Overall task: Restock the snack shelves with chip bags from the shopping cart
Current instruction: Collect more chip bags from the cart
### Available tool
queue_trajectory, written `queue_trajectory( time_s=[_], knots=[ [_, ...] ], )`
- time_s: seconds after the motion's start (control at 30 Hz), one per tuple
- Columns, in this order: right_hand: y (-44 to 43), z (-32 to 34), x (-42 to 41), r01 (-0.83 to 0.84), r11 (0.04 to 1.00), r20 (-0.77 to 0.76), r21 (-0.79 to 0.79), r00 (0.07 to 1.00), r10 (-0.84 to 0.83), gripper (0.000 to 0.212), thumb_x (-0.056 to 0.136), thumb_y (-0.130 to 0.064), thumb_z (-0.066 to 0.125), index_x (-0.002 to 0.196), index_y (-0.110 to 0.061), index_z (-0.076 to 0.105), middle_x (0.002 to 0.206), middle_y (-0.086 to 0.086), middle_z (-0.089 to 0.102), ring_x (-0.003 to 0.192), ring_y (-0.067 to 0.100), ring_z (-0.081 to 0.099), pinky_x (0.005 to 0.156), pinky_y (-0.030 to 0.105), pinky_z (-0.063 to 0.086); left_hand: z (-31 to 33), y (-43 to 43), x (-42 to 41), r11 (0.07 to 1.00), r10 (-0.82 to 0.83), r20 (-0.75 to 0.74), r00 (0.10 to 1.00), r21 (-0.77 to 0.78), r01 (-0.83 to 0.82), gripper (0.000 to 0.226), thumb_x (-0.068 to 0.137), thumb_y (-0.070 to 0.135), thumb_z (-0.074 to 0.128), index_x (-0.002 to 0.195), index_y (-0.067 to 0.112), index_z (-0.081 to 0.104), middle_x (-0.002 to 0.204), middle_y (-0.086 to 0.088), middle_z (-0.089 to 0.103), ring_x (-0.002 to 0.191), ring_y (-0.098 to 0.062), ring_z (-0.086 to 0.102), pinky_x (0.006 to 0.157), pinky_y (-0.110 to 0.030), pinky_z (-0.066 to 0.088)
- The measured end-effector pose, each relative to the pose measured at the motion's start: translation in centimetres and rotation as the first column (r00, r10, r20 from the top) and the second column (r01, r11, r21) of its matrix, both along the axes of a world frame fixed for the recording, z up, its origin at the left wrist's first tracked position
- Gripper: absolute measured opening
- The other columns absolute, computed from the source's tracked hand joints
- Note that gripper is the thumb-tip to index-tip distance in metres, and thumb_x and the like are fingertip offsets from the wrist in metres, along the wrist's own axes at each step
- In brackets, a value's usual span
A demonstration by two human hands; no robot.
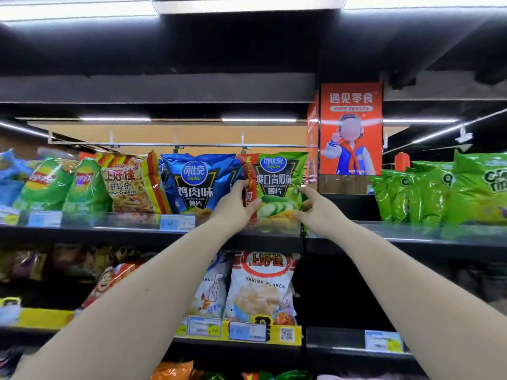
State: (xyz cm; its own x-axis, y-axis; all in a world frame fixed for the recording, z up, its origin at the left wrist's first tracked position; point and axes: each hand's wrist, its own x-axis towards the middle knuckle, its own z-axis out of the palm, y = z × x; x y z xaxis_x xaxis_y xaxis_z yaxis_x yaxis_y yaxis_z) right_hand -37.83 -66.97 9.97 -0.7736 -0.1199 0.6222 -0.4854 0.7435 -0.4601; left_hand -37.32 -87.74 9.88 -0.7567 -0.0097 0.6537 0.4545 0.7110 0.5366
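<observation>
Head view, looking up along two bare forearms toward a black snack rack. At centre, a glossy green chip bag (277, 185) printed with cucumber slices, upright at the front of the upper black metal shelf (109, 231), at the right end of its row and gripped on both sides. Left hand (236, 208) on the bag's left edge: thumb laid across the front, other fingers (241, 185) curled round behind the edge, clamped on the foil. Right hand (315, 211) on the bag's right edge: fingertips (301, 190) bent inward and pinching the foil, lower fingers tucked against the bottom corner. Narrow red bag edge (247, 167) just beside the green bag on its left, partly hidden by the left hand. Next to that, a shiny blue chip bag (196, 182) with a round logo. Further left on the same shelf, a yellow-and-orange prawn cracker bag (129, 185) and a pair of green crisp bags (85, 185) with red-and-yellow logos, then blurred blue packets at the frame edge. Pale blue price tag (177, 222) on the shelf lip below the blue bag. Orange poster (351, 130) with a cartoon figure to the right of the green bag, above a dark gap; bright lime-green bags (439, 187) well beyond it. On the shelf below, white shrimp flake bags (260, 292) standing behind a yellow label strip (41, 318).
</observation>
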Motion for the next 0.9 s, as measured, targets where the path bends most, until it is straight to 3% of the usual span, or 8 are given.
queue_trajectory(
  time_s=[0.13, 0.23, 0.33, 0.47, 0.6, 0.9],
  knots=[
    [0.8, 0.2, 1.2, 0.072, 0.997, -0.107, 0.038, 0.992, -0.068, 0.061, 0.089, -0.032, 0.065, 0.143, -0.02, 0.039, 0.13, 0.007, 0.056, 0.118, 0.025, 0.051, 0.093, 0.035, 0.043, -0.1, 0.7, 0.9, 0.997, 0.071, -0.243, 0.967, 0.053, -0.06, 0.047, 0.086, 0.031, 0.072, 0.125, 0.024, 0.047, 0.119, 0.0, 0.053, 0.109, -0.019, 0.053, 0.09, -0.035, 0.048],
    [2.0, 0.3, 2.8, 0.234, 0.957, -0.258, 0.173, 0.948, -0.185, 0.051, 0.09, -0.038, 0.063, 0.134, -0.018, 0.047, 0.128, 0.005, 0.055, 0.124, 0.026, 0.04, 0.098, 0.041, 0.041, -0.1, 2.7, 2.0, 0.974, 0.149, -0.393, 0.907, -0.1, -0.203, 0.04, 0.085, 0.026, 0.068, 0.122, 0.026, 0.051, 0.123, 0.001, 0.047, 0.117, -0.021, 0.043, 0.094, -0.039, 0.042],
    [4.0, 0.0, 4.3, 0.382, 0.882, -0.38, 0.276, 0.886, -0.265, 0.044, 0.091, -0.035, 0.061, 0.129, -0.015, 0.051, 0.125, 0.006, 0.056, 0.118, 0.027, 0.044, 0.096, 0.042, 0.043, -0.3, 6.3, 2.5, 0.922, 0.147, -0.491, 0.859, -0.246, -0.299, 0.038, 0.088, 0.029, 0.061, 0.125, 0.029, 0.052, 0.125, 0.002, 0.045, 0.121, -0.022, 0.039, 0.099, -0.04, 0.034],
    [8.4, -1.5, 6.7, 0.502, 0.809, -0.434, 0.307, 0.83, -0.35, 0.037, 0.086, -0.03, 0.063, 0.121, -0.018, 0.057, 0.117, 0.004, 0.06, 0.112, 0.028, 0.049, 0.087, 0.039, 0.044, -0.5, 12.3, 2.4, 0.854, 0.038, -0.518, 0.855, -0.427, -0.297, 0.044, 0.089, 0.032, 0.057, 0.133, 0.027, 0.05, 0.132, 0.0, 0.045, 0.125, -0.025, 0.039, 0.102, -0.043, 0.032],
    [14.7, -3.6, 10.2, 0.642, 0.662, -0.434, 0.386, 0.76, -0.484, 0.037, 0.082, -0.024, 0.064, 0.117, -0.014, 0.06, 0.11, 0.008, 0.063, 0.107, 0.033, 0.052, 0.082, 0.043, 0.047, -1.6, 19.8, 3.4, 0.861, -0.105, -0.49, 0.865, -0.48, -0.168, 0.044, 0.083, 0.028, 0.06, 0.127, 0.027, 0.055, 0.126, 0.0, 0.051, 0.118, -0.027, 0.044, 0.097, -0.042, 0.034],
    [32.2, -5.5, 22.5, 0.814, 0.305, -0.47, 0.495, 0.546, -0.694, 0.04, 0.071, -0.026, 0.076, 0.106, -0.012, 0.064, 0.096, 0.01, 0.066, 0.092, 0.034, 0.06, 0.07, 0.039, 0.047, -5.4, 41.1, 11.3, 0.8, -0.372, -0.447, 0.813, -0.598, 0.037, 0.035, 0.066, 0.034, 0.07, 0.098, 0.021, 0.066, 0.097, -0.005, 0.064, 0.091, -0.032, 0.056, 0.076, -0.04, 0.039]
  ],
)
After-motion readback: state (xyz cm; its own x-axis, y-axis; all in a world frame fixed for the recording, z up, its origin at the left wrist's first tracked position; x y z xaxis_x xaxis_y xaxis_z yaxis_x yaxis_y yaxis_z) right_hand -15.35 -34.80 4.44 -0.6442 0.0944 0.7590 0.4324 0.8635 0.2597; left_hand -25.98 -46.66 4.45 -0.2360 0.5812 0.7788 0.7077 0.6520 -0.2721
